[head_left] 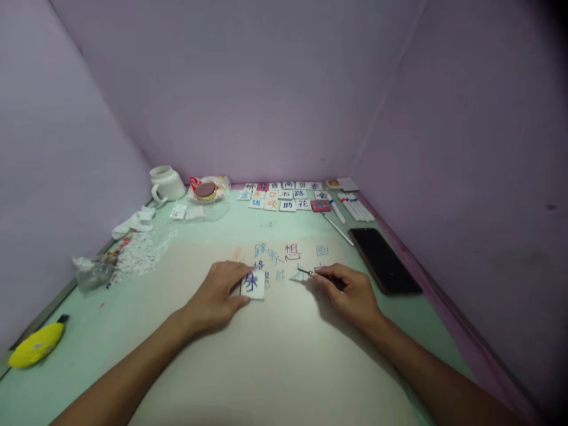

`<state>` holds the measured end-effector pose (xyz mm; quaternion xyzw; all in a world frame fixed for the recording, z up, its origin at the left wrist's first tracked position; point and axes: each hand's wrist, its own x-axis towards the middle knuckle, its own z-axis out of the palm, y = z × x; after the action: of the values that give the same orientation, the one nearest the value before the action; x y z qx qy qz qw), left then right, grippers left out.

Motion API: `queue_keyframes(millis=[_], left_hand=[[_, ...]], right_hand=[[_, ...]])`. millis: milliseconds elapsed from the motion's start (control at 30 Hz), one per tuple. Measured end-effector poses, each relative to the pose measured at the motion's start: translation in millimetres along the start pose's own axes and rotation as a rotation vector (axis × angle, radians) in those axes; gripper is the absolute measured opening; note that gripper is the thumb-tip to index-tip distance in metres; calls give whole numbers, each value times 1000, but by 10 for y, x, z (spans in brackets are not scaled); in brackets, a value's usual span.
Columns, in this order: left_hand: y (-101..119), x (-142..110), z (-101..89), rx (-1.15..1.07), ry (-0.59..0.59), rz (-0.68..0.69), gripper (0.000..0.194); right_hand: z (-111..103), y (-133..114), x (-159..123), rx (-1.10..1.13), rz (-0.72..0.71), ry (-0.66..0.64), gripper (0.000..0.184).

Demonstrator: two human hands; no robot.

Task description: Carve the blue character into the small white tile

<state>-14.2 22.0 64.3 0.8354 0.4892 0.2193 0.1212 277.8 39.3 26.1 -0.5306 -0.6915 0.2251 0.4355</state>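
My left hand (226, 293) pinches the edge of a small white tile (258, 290) between thumb and fingers, flat on the board. A dark blue handwritten character is on the tile. In my right hand (352, 293) is a slim carving tool (331, 278) with a dark handle and a thin metal shaft pointing left. Its tip stays apart from the tile, over handwritten characters in several colours on the white board (275, 355). My fingers cover part of the handle.
Rows of character tiles (286, 194) lie at the back, with markers (355, 207) to their right. A phone (385, 260) lies right of my right hand. At left are white scraps (144, 254), a white mug (167, 183), a plastic bag (94, 272) and a yellow object (38, 346).
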Motion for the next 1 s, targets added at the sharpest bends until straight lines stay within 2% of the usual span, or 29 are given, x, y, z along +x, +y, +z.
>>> queue_keyframes(millis=[100,200,267,333,367,433,500,567,600,667,700,800,833,900,1000], left_hand=[[-23,-41,-36,-41,116,-118,41],[84,-103,-91,-120,270,-198,43],[226,-141,-76,-176,380,-141,38],[368,-169,2,-164,396,5,37],[421,-179,57,-108,380,98,38],[476,-193,167,23,254,228,38],[478,-204,227,105,171,270,38],[486,-225,215,106,215,284,36],[512,-243,188,85,252,306,34],[628,-299,124,18,256,405,30],[716,-337,98,-19,205,466,26],[1023,-476,94,-64,-69,590,19],[1114,-523,124,-80,-157,615,22],[1249,-606,227,-140,-253,683,26],[1350,-682,432,-169,-288,743,35]], right_hand=[[-6,-11,5,10,27,-2,15],[-38,-97,1,8,41,13,18],[-77,-200,-1,10,57,17,21],[-115,-314,6,35,83,0,24],[-128,-363,11,100,106,-44,26],[-131,-423,22,204,167,-182,30],[-103,-428,24,243,240,-299,32],[-55,-400,12,209,272,-315,29],[-31,-388,-1,174,245,-291,28],[8,-391,-40,70,76,-272,31],[23,-411,-65,-6,-46,-295,35],[75,-518,-140,-275,-335,-451,60],[99,-554,-158,-350,-365,-487,66],[152,-599,-179,-437,-370,-513,68],[218,-591,-175,-439,-371,-514,55]])
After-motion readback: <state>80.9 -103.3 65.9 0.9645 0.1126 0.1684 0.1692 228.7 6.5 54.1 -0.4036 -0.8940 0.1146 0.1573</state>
